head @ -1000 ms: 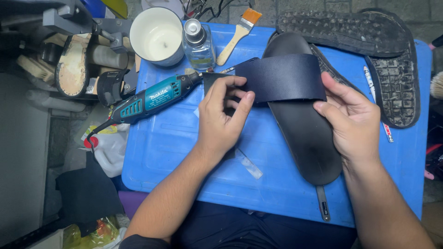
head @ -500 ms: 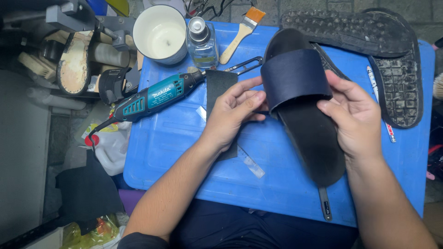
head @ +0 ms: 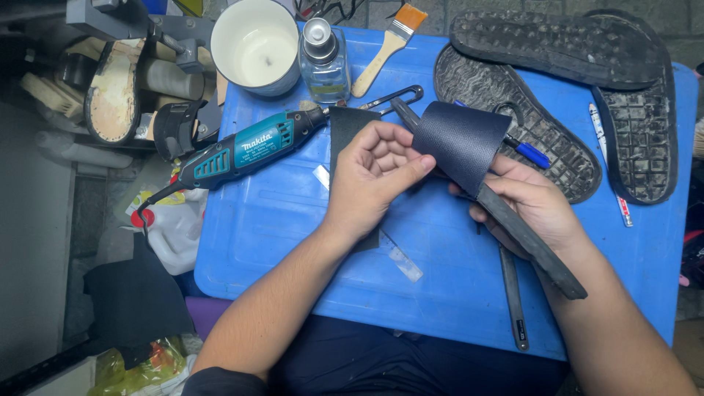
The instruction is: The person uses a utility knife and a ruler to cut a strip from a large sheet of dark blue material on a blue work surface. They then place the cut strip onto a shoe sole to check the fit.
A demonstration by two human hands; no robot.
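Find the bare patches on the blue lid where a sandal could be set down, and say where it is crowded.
Free: the blue lid below the rotary tool, left of the left hand; also the near right corner beyond the right hand. Crowded: the far edge, with cup, bottle, brush and soles.

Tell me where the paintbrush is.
In the head view, the paintbrush lies at the blue table's far edge, right of the glass bottle, left of the black soles.
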